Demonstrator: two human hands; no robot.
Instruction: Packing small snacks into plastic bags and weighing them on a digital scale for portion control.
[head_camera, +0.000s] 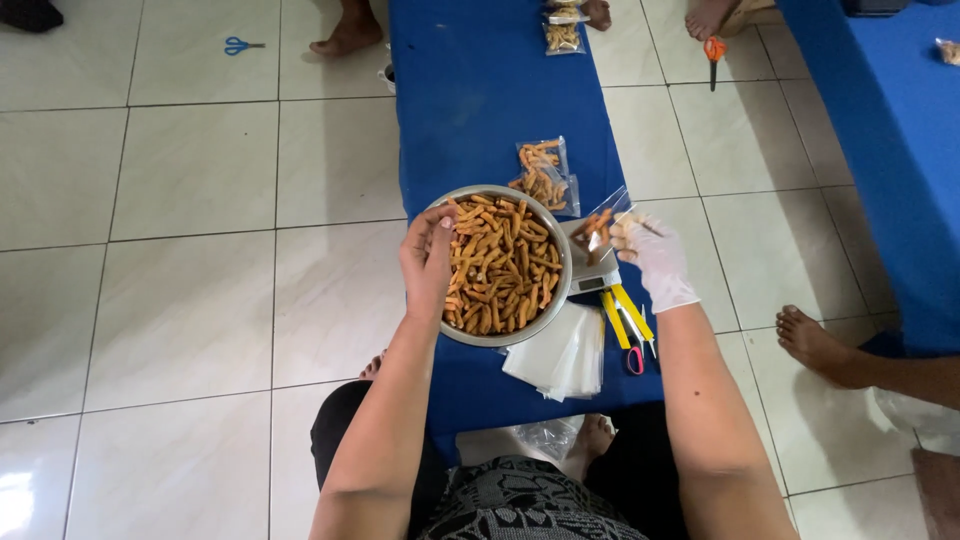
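Seen from my head camera: my bare left hand (428, 262) rests on the nine-o'clock rim of the round steel bowl (555, 300), thumb and fingers curled loosely over the edge, grasping it. The bowl brims with orange-brown fried snack sticks (500, 265) and sits on the low blue-covered table (480, 90). My right hand (655, 258), in a thin white glove, pinches a small clear plastic bag (598, 228) partly filled with sticks, held over the small grey scale (592, 272) just at the bowl's three o'clock. A filled clear packet (545, 175) lies at the bowl's twelve o'clock — a stack of empty clear bags (560, 355) at five o'clock. Yellow-handled scissors (627, 325) lie beside that stack. Bare feet of other people show around the white tiled floor (180, 250).
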